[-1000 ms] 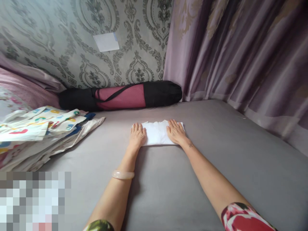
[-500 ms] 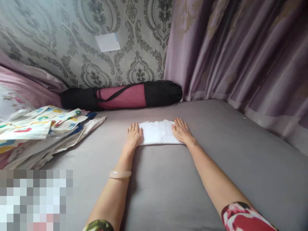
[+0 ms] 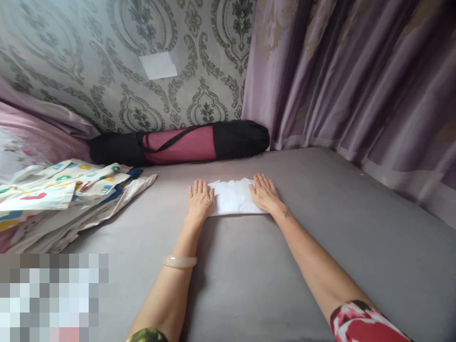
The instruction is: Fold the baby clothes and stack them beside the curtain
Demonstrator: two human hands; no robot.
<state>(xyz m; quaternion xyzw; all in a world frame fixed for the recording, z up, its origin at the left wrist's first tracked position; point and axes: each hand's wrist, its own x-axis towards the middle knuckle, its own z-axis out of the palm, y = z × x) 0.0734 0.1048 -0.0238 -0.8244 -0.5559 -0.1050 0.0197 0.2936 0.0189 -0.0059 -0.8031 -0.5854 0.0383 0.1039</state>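
A white cloth (image 3: 233, 198), folded into a flat oblong, lies on the grey bed sheet (image 3: 245, 266). Its kind of garment cannot be told from the folded shape. My left hand (image 3: 201, 199) rests palm down over its left end, fingers stretched out and pointing away from me. On the opposite end lies my right hand (image 3: 264, 192), also flat with extended fingers. Both hands cover the cloth's short edges, while its middle and long front edge stay visible.
At the left sits a pile of folded clothes (image 3: 46, 194) with a colourful print on top. A black and pink roll bag (image 3: 181, 142) lies along the patterned wall. Purple curtains (image 3: 342, 85) hang at the right. A blurred patch covers the lower left corner.
Both hands have shifted slightly inward along the cloth, the left to the right and the right to the left. They remain flat, and the cloth stays where it was.
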